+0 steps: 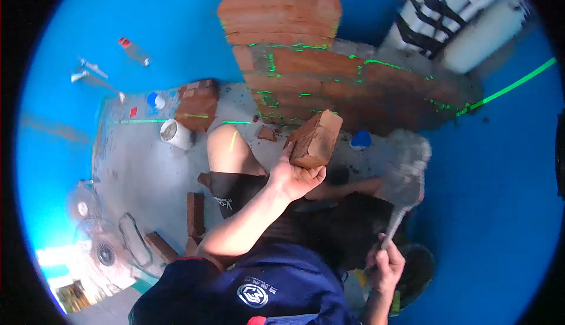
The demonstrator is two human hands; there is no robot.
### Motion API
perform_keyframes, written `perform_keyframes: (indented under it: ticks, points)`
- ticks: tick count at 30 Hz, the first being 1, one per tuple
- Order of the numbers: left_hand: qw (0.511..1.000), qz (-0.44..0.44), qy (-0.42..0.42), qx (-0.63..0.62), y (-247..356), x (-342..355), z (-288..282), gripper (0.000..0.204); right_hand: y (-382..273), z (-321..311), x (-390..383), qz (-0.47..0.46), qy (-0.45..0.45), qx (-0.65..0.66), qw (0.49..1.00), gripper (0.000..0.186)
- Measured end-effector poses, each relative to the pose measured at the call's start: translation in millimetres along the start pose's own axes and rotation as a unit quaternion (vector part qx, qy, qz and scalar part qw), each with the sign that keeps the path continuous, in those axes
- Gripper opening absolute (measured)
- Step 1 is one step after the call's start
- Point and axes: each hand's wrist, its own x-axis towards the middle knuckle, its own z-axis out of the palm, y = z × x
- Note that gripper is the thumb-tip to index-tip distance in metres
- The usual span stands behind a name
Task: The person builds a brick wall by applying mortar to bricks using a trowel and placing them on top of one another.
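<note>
My left hand [297, 178] grips a red brick [315, 140] at the middle of the view, held over my bent legs in front of the brickwork. My right hand [385, 266] is closed round the handle of a trowel [397, 218] at the lower right. The trowel's blade is raised, with grey mortar [406, 154] on it, slightly blurred. A partly built brick wall [294, 72] stands ahead of me, with grey mortar along parts of its top and thin green laser lines across it.
Loose bricks [195, 213] lie at left, near a brick stack [197, 104] and a white bucket [171, 137]. A fan [106, 254] stands at lower left. Blue walls [500, 195] enclose the space, with white pipes [465, 48] at upper right. A dark bucket [418, 275] sits beside my right hand.
</note>
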Motion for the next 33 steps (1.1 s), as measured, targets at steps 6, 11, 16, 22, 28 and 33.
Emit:
perform_keyframes:
  ticks: [6,11,16,22,28,33]
  points:
    - [0.994,0.052,0.090,-0.032,7.4,-10.0,6.6,0.038,4.3,33.5,61.2,-0.026,-0.063,-0.153,0.986,0.036]
    - [0.995,0.065,0.069,-0.042,8.1,-3.4,4.6,0.036,35.4,53.7,94.1,-0.221,-0.043,-0.371,0.901,0.036]
    - [0.995,0.059,0.058,-0.047,11.7,10.5,-6.3,0.042,57.3,46.5,92.1,-0.276,-0.040,-0.471,0.837,0.041]
    - [0.991,0.031,0.072,-0.104,14.0,17.8,-10.1,0.040,50.4,30.8,83.3,-0.273,-0.074,-0.531,0.799,0.041]
    - [0.995,0.053,0.074,-0.030,21.2,11.8,-12.2,0.038,22.4,12.7,70.8,-0.250,-0.031,-0.532,0.808,0.043]
    - [0.997,0.003,0.060,0.050,30.0,6.3,-23.7,0.039,-43.2,-18.5,94.4,-0.285,-0.041,-0.546,0.787,0.045]
